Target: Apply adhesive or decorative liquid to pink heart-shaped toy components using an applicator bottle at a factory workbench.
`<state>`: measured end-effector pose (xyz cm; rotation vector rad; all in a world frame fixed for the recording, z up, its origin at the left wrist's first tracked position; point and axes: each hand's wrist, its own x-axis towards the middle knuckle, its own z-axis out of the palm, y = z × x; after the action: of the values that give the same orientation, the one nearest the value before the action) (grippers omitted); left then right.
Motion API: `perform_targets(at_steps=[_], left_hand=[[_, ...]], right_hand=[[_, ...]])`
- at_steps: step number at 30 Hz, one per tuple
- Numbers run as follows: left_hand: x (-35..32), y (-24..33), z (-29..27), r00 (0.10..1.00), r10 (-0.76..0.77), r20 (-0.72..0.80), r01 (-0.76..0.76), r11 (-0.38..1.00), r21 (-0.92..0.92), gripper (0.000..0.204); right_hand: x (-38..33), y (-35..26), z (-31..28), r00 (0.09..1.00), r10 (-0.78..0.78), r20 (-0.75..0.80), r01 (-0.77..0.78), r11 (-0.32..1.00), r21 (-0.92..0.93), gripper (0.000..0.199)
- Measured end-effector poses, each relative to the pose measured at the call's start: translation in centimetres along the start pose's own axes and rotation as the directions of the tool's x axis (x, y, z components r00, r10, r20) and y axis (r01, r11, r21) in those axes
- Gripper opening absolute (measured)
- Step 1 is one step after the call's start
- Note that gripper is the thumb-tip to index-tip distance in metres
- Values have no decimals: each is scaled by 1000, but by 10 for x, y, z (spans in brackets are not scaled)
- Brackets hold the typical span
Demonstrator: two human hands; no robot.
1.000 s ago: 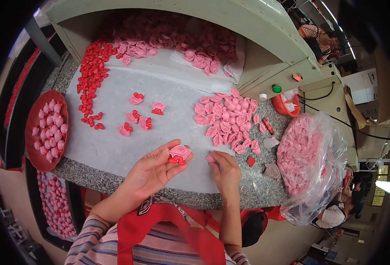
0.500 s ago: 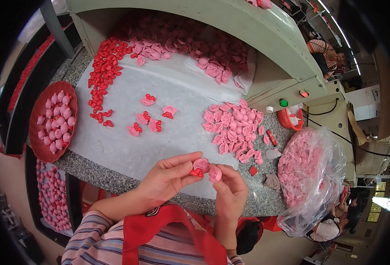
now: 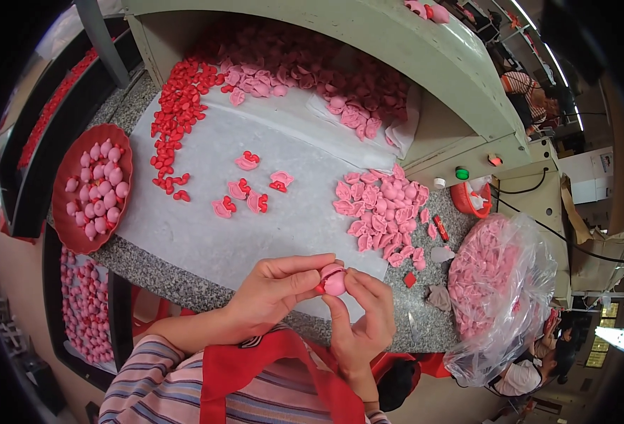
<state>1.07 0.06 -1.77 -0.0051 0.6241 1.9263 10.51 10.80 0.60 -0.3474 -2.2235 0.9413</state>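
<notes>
Just above the front edge of the table, my left hand (image 3: 273, 291) and my right hand (image 3: 365, 316) meet. Between their fingertips is a small rounded pink plastic part (image 3: 334, 283), two half-shells set against each other with a dark gap between them. Red plastic shows on its left side, by the left fingers. My left thumb and fingers pinch the left half; the right fingers and thumb close round the right half. Beyond the hands, several pink half-shells with red inserts (image 3: 257, 202) lie on white paper (image 3: 206, 244). To their right is a pile of pink half-shells (image 3: 386, 212).
Loose red pieces (image 3: 178, 109) spread at the far left, below a pale green metal housing (image 3: 460, 78). A red scalloped bowl (image 3: 63, 222) of pink parts stands left. Right are a clear bag (image 3: 492, 283) of pink parts and a small orange-red basket (image 3: 460, 201).
The two pink halves, held apart before, now touch each other. My right hand has moved slightly left and turned round its half. The whole view has shifted a little.
</notes>
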Motion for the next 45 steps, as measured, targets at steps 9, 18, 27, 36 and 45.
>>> perform_targets(at_steps=[9,18,27,36,45], left_hand=[[-2,-2,0,996,77,36,-82,984,161,30],[-1,1,-1,995,94,39,-101,959,265,29],[5,-4,6,987,139,84,-162,875,457,29],[6,-11,-25,962,246,116,-269,925,267,39],[6,-12,-22,965,249,77,-260,906,333,43]], right_hand=[[-4,1,-3,1000,-23,9,23,999,-39,35],[-4,4,1,998,-45,-47,43,998,-38,34],[-6,5,-9,996,-64,-66,55,991,-123,33],[-4,2,-1,976,-97,-193,111,992,62,29],[-8,8,1,967,-102,-231,119,991,61,30]])
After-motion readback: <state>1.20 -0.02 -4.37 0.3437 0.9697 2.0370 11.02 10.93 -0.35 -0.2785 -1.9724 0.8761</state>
